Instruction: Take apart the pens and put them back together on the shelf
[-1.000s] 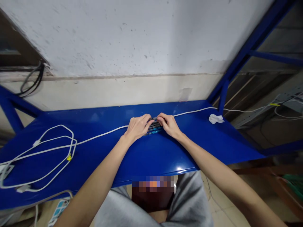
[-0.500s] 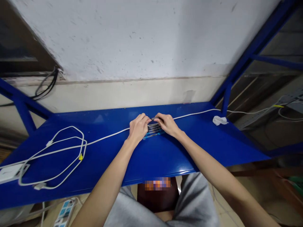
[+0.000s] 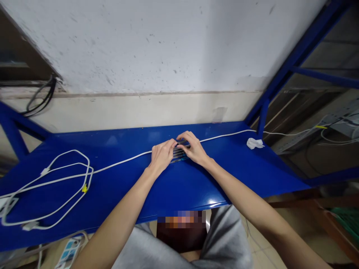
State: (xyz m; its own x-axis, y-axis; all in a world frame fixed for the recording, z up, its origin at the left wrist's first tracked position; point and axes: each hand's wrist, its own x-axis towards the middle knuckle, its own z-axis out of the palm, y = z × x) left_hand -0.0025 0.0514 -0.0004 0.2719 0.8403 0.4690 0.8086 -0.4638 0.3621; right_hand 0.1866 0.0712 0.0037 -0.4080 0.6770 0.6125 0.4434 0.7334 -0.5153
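Note:
Several slim, pen-like items [image 3: 177,152] with dark and light-blue parts lie side by side on the blue table [image 3: 185,186], near its middle. My left hand [image 3: 163,153] has its fingers closed around their left end. At their right end, my right hand [image 3: 193,147] curves its thumb and fingers around a small dark piece at the top of the bundle. The fingertips of both hands are close together. What exactly each fingertip pinches is too small to tell.
A white cable [image 3: 123,161] runs across the table behind my hands. Looped white cable with a yellow tag [image 3: 84,188] lies at the left. A crumpled white tissue [image 3: 255,143] sits at the right. Blue frame posts [image 3: 262,117] rise at both sides, before a wall [image 3: 134,48].
The view has shifted slightly, moving the table's things leftward. My right hand's fingers have lifted and arched wider over the bundle. My left hand stays around the left end.

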